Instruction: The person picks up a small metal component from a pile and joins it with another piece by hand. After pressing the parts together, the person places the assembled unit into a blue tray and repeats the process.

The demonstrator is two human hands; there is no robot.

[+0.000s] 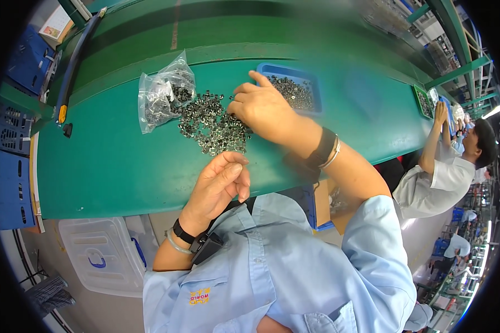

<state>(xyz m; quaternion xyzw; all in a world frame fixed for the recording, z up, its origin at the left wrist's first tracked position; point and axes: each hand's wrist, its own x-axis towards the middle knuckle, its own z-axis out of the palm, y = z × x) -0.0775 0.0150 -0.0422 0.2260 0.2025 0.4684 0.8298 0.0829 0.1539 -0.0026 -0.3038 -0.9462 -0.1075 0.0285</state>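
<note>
A loose pile of small, shiny dark metal parts [208,125] lies on the green worktop. My right hand [264,108] reaches over the pile's right edge, its thumb and nearest fingers drawn together at the parts while an outer finger sticks out. What sits between those fingertips is too small to name. Closer to my body, my left hand [219,180] hovers by the near edge of the pile. Its fingers are curled, with the thumb against the index finger, and anything held there is hidden. A clear plastic bag [158,105] with more such parts lies left of the pile.
Behind my right hand stands a blue tray [318,91] of small metal parts. The green worktop [94,166] ends in front of my body. A lidded clear bin [103,244] and a cardboard box [322,202] are below. A co-worker [439,183] sits to the right.
</note>
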